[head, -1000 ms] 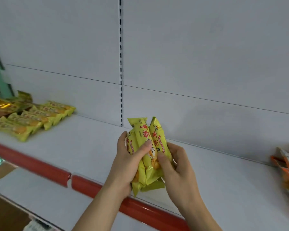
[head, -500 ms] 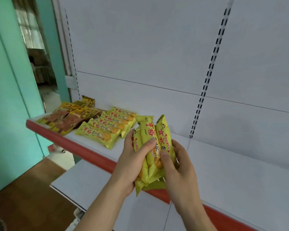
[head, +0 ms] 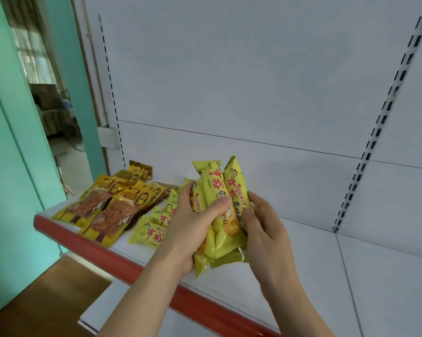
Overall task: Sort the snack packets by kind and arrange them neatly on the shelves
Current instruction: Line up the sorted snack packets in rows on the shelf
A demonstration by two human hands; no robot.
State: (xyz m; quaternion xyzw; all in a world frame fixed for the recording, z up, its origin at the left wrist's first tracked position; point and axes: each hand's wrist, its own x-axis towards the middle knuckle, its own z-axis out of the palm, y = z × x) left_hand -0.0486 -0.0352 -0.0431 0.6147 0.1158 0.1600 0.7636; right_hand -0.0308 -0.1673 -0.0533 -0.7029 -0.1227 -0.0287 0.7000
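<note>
I see both hands, left [head: 193, 229] and right [head: 266, 229], with fingers curled around a bundle [head: 225, 210] of yellow packets above the shelf [head: 309, 263]. I judge it is mid-delivery; next, lay it beside the matching yellow row [head: 154, 227] near the brown packets [head: 112, 205].

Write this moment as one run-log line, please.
left hand: grips yellow packets | right hand: pinches same bundle | location: above shelf | nearby: yellow row, brown packets

White shelf [head: 302, 251] with yellow packets [head: 148, 233], brown packets [head: 112, 210]
</note>
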